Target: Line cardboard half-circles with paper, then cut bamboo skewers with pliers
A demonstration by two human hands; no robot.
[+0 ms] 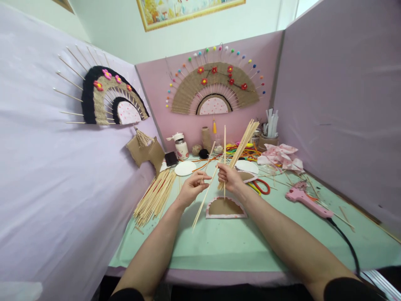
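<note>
My right hand (230, 177) grips a thick bundle of thin wooden sticks (245, 140) that fans up to the right. A single upright stick (224, 146) crosses in front of its fingers. From the right fingertips a slanting pair of sticks (202, 209) runs down to the left. My left hand (194, 188) is closed beside them, a thin stick (210, 154) rising from its fingers. Below both hands lies a half-round cardboard piece (224, 206) with a pink-patterned fabric edge. Another half-round piece (247, 177) is partly hidden behind my right hand.
Loose sticks (155, 196) lie in a pile on the left. A pink glue gun (308, 202), scissors (262, 187), pink fabric (282, 155) and coloured pipe cleaners are on the right. White ovals (185, 168), yarn and a bottle (181, 147) stand behind. Decorated fans (216, 85) hang on the partitions.
</note>
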